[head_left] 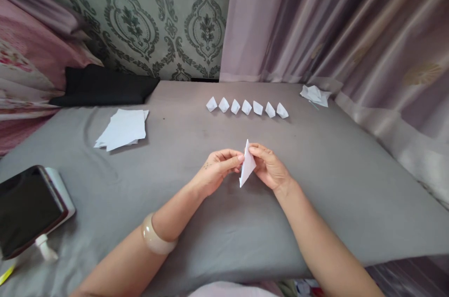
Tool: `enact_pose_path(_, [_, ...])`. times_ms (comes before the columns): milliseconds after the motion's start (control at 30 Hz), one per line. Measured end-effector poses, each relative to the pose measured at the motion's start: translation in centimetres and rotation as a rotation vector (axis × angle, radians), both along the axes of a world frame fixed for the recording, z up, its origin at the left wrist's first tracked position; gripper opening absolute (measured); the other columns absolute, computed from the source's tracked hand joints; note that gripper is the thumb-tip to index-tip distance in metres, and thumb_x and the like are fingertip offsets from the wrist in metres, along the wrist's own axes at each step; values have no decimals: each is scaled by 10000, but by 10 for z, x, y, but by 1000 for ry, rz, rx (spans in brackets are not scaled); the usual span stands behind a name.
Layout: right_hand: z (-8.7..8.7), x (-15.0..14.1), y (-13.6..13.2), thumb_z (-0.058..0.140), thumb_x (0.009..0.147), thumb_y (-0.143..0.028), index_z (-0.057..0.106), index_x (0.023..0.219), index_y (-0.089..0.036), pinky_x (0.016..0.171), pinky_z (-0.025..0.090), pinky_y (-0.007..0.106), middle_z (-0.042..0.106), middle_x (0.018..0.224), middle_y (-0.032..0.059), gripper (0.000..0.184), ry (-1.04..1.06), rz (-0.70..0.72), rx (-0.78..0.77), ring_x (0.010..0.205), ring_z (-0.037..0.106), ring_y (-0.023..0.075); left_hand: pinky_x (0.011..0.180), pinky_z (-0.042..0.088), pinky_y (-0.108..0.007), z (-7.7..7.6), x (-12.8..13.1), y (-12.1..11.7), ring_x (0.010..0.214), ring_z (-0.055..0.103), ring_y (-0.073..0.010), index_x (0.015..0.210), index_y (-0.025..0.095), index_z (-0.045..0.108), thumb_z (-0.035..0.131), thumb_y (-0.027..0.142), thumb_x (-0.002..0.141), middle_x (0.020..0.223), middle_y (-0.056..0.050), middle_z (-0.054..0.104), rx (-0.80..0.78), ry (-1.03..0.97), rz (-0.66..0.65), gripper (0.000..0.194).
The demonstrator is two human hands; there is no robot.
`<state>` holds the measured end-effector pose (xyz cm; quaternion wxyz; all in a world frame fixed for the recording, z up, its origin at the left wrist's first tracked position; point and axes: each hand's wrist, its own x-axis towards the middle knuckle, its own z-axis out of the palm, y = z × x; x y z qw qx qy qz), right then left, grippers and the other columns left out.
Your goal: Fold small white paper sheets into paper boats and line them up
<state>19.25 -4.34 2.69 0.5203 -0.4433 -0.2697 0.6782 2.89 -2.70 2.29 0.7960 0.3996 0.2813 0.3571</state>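
Note:
A folded piece of white paper point(248, 167) is held up above the grey cloth, its narrow folded edge turned toward me. My left hand point(221, 167) pinches it from the left, thumb on top near the edge. On the other side, my right hand point(269, 164) grips it with the thumb at its upper part; some of those fingers are hidden behind the paper. Beyond the hands, several small folded white paper shapes point(246, 107) stand in a row, apart from one another.
A stack of white paper sheets point(125, 128) lies at the left, with black cloth point(105, 85) behind it. A dark-screened device point(30, 210) with a white plug is at the near left. Crumpled white papers point(315, 95) sit far right by the curtain point(351, 30).

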Motion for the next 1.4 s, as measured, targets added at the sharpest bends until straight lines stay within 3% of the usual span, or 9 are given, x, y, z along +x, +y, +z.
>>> enact_pose_path(200, [0,3,0,745,669,-370,667,776,-228,717,484,329,643,685,-32,194,-51,38,69,669,599,149,678,432,-247,0,0,-1,669,553,-109,803,145,714,698,342,760,706,-25,641,96,109,76,202])
enact_pose_path(367, [3,2,-2,695,736,-388,690,790,-228,741,456,294,646,762,-11,169,-423,-35,287,731,574,140,747,439,-266,0,-2,0,761,568,-142,888,160,698,646,303,785,832,-42,665,448,401,217,184])
enact_pose_path(633, [12,-9,-10,586,848,-321,692,827,-253,863,467,314,574,969,27,128,-870,17,681,918,584,155,586,376,-213,-4,-6,2,626,484,-104,803,156,632,578,248,788,691,8,552,614,548,101,108])
enact_pose_path(733, [12,-18,-15,584,859,-312,657,967,-267,935,450,343,562,1104,42,137,-986,-49,745,1045,560,177,583,363,-218,-8,-4,1,632,477,-110,776,163,604,552,182,763,694,4,553,744,636,239,56])
enact_pose_path(800, [10,-24,-19,647,816,-331,585,1090,-248,942,449,369,544,1146,74,293,-1091,-167,789,1088,534,206,605,377,-227,-10,-4,0,648,480,-117,827,179,589,541,117,718,732,0,570,815,709,393,134])
enact_pose_path(867, [7,-28,-21,675,791,-349,548,1076,-218,878,479,363,559,1069,89,338,-1193,-220,811,1015,554,213,628,394,-237,-11,-5,-1,661,485,-123,859,195,565,525,64,671,761,-1,579,877,780,518,232])
enact_pose_path(1000, [-2,-31,-24,576,860,-286,561,925,-206,762,482,328,592,925,77,105,-1432,-236,865,853,582,196,642,408,-250,-14,-6,-3,667,491,-134,838,208,524,513,49,667,745,1,556,1030,882,632,234])
enact_pose_path(1200, [-5,-34,-25,472,873,-131,589,869,-194,706,445,317,634,880,73,133,-1722,-314,924,756,584,186,661,415,-282,-15,-3,-4,711,500,-165,841,206,503,541,145,762,743,-22,543,1158,948,676,106])
enact_pose_path(1400, [-3,-41,-29,479,874,-117,583,886,-183,716,428,319,646,891,79,124,-1766,-311,995,757,585,185,805,445,-338,-16,-5,-2,885,565,-210,1118,164,506,467,50,728,997,-100,629,1067,886,559,407])
